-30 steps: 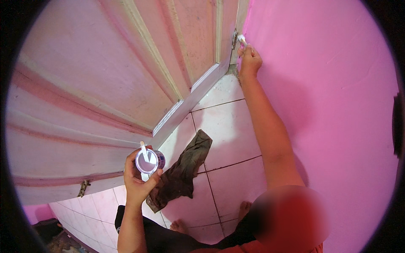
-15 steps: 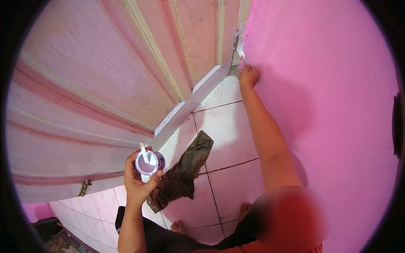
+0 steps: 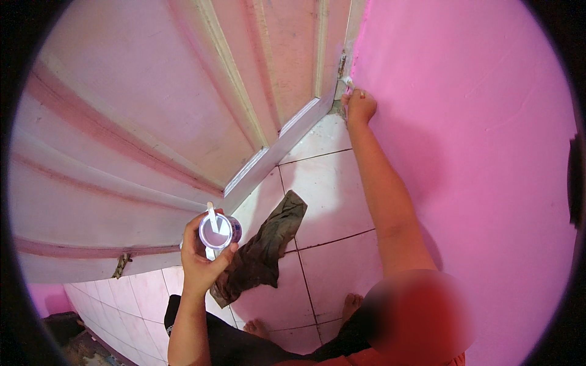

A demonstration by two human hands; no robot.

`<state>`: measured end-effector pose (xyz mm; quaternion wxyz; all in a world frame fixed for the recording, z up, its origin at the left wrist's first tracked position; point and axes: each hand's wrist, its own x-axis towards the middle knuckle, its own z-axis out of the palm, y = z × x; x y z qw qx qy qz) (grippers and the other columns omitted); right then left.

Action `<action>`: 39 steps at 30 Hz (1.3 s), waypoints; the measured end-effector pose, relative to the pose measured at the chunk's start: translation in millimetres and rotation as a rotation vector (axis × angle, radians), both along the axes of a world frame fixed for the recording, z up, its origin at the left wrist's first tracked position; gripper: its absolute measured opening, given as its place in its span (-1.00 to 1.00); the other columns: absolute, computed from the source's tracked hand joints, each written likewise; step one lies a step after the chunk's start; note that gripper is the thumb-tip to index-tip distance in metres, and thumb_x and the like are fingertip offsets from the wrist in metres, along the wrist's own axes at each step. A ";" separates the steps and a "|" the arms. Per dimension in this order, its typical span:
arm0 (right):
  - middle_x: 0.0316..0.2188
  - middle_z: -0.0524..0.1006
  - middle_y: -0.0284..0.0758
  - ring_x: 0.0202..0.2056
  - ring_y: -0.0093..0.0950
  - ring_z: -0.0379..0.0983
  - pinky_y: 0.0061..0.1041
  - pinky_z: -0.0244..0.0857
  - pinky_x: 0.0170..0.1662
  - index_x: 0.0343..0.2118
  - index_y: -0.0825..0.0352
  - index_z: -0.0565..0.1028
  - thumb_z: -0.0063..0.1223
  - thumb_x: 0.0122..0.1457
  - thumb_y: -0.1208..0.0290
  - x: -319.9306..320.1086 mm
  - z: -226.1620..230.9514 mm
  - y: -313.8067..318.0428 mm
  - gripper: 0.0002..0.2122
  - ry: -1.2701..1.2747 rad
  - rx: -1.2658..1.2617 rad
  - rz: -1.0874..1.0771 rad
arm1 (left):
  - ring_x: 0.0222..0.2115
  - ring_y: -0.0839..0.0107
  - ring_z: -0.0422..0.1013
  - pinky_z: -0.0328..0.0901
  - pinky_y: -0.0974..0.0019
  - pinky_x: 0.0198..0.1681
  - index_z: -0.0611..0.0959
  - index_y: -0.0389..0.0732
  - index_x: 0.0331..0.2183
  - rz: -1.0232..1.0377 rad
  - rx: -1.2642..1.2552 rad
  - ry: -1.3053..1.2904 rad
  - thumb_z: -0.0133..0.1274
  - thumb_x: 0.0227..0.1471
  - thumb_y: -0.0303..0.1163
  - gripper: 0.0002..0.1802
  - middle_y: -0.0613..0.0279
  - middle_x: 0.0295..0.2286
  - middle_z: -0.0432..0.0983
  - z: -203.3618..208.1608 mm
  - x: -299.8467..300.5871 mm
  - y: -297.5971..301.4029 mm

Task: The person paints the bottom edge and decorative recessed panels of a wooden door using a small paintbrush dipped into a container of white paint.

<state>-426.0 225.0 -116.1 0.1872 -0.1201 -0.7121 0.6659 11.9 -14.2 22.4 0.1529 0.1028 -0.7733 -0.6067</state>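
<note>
While the person crouches over the tiles, the scene reads:
Left hand [image 3: 198, 259]: wrapped around a small cup [image 3: 221, 232] of pale paint, a white stick standing in it.
Right hand [image 3: 360, 107]: closed on a small brush [image 3: 347, 81], tip at the corner where the pink wall [image 3: 476, 152] meets the door frame.
Door [image 3: 152, 110]: pink, panelled, open.
Rag [image 3: 262, 250]: dark, crumpled on the tiled floor [image 3: 323, 189], just beside the cup hand.
</note>
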 end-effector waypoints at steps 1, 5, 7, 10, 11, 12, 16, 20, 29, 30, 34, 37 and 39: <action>-0.64 0.56 -0.24 -0.62 -0.43 0.55 -0.51 0.37 -0.55 -0.40 0.51 0.53 -0.03 0.24 0.42 6.1 16.1 -7.4 -0.78 0.069 -0.025 -0.013 | 0.03 0.26 0.40 0.25 0.15 0.16 0.36 -0.25 0.06 -0.005 -0.022 0.002 0.35 -0.21 -0.55 -0.23 -0.02 0.02 0.43 2.1 2.0 -0.9; -0.54 0.57 -0.19 -0.55 -0.40 0.59 -0.48 0.50 -0.50 -0.26 0.61 0.53 -0.03 0.26 0.47 7.4 55.9 -14.4 -0.76 0.292 -0.251 -0.002 | 0.03 0.27 0.40 0.24 0.16 0.16 0.36 -0.25 0.06 -0.001 0.004 0.009 0.34 -0.20 -0.55 -0.23 -0.01 0.02 0.43 0.6 2.0 1.6; -0.54 0.54 -0.23 -0.48 -0.44 0.59 -0.50 0.51 -0.44 -0.18 0.59 0.51 -0.04 0.28 0.47 7.9 71.2 -12.8 -0.77 0.356 -0.388 0.034 | 0.03 0.28 0.39 0.24 0.16 0.17 0.35 -0.25 0.07 -0.008 0.016 0.001 0.35 -0.20 -0.54 -0.23 -0.01 0.02 0.43 0.9 1.9 2.5; -0.52 0.52 -0.28 -0.53 -0.50 0.53 -0.54 0.45 -0.48 -0.24 0.52 0.50 0.00 0.27 0.47 15.1 89.7 -6.4 -0.82 0.453 -0.353 -0.002 | 0.03 0.28 0.40 0.23 0.19 0.17 0.37 -0.26 0.06 0.010 0.021 0.008 0.35 -0.20 -0.54 -0.24 0.02 0.01 0.43 1.0 0.4 3.1; -0.52 0.52 -0.28 -0.53 -0.50 0.53 -0.54 0.45 -0.48 -0.24 0.52 0.50 0.00 0.27 0.47 19.4 97.6 -5.7 -0.82 0.457 -0.350 0.017 | 0.03 0.28 0.40 0.23 0.19 0.17 0.37 -0.26 0.06 0.026 0.028 0.015 0.35 -0.20 -0.54 -0.24 0.02 0.01 0.43 -0.4 0.0 1.1; -0.51 0.49 -0.31 -0.55 -0.54 0.46 -0.57 0.39 -0.52 -0.26 0.48 0.49 0.03 0.27 0.47 30.5 113.4 -9.6 -0.85 0.468 -0.328 0.026 | 0.04 0.27 0.38 0.22 0.16 0.17 0.36 -0.25 0.06 0.001 -0.013 0.020 0.35 -0.19 -0.53 -0.24 0.01 0.02 0.43 -1.0 1.7 -2.7; -0.53 0.41 -0.39 -0.59 -0.65 0.29 -0.64 0.18 -0.60 -0.32 0.39 0.47 0.07 0.28 0.37 78.0 196.1 -9.3 -0.83 0.540 -0.313 0.034 | 0.02 0.33 0.38 0.20 0.22 0.16 0.39 -0.25 0.06 -0.004 -0.024 0.014 0.37 -0.19 -0.50 -0.25 0.12 -0.05 0.46 -1.6 -1.2 -7.0; -0.57 0.37 -0.43 -0.64 -0.69 0.16 -0.65 0.03 -0.61 -0.31 0.40 0.49 0.02 0.32 0.33 147.8 276.3 -14.1 -0.79 0.690 -0.356 0.141 | 0.02 0.38 0.37 0.18 0.28 0.16 0.42 -0.25 0.05 -0.010 -0.021 0.025 0.38 -0.18 -0.47 -0.27 0.18 -0.08 0.45 0.6 -2.2 -10.4; -0.50 0.54 -0.35 -0.55 -0.69 0.40 -0.70 0.23 -0.51 -0.28 0.43 0.56 0.12 0.26 0.41 291.3 308.2 -37.3 -0.84 0.471 0.126 1.117 | -0.01 0.36 0.41 0.21 0.29 0.14 0.47 -0.27 0.01 -0.019 -0.030 0.165 0.39 -0.19 -0.43 -0.31 0.14 -0.13 0.52 -1.0 -3.1 -11.0; -0.50 0.54 -0.35 -0.55 -0.69 0.40 -0.70 0.23 -0.51 -0.28 0.43 0.56 0.12 0.26 0.41 295.7 304.1 -44.8 -0.84 0.471 0.123 1.123 | -0.01 0.36 0.41 0.21 0.29 0.14 0.47 -0.27 0.01 -0.012 -0.032 0.163 0.39 -0.19 -0.43 -0.31 0.14 -0.13 0.52 -0.6 -2.4 -10.5; -0.48 0.58 -0.37 -0.48 -0.71 0.44 -0.71 0.29 -0.44 -0.27 0.44 0.56 0.16 0.23 0.47 296.1 281.1 -63.5 -0.87 0.396 0.241 1.318 | 0.04 0.37 0.37 0.17 0.29 0.17 0.44 -0.26 0.04 -0.041 -0.028 0.135 0.38 -0.16 -0.44 -0.30 0.15 -0.08 0.49 4.2 0.9 -11.5; -0.50 0.58 -0.38 -0.47 -0.73 0.42 -0.69 0.30 -0.40 -0.27 0.45 0.55 0.17 0.23 0.46 296.6 281.2 -70.2 -0.86 0.312 0.286 1.367 | 0.06 0.41 0.34 0.14 0.30 0.19 0.42 -0.25 0.06 -0.064 -0.030 0.107 0.37 -0.15 -0.46 -0.28 0.18 -0.06 0.46 9.8 1.4 -10.4; -0.52 0.55 -0.41 -0.49 -0.73 0.38 -0.68 0.27 -0.43 -0.28 0.44 0.56 0.16 0.22 0.47 295.6 275.8 -74.0 -0.87 0.279 0.291 1.379 | 0.05 0.41 0.35 0.15 0.30 0.18 0.42 -0.25 0.05 -0.061 -0.030 0.105 0.37 -0.15 -0.46 -0.29 0.19 -0.07 0.47 11.2 2.3 -10.3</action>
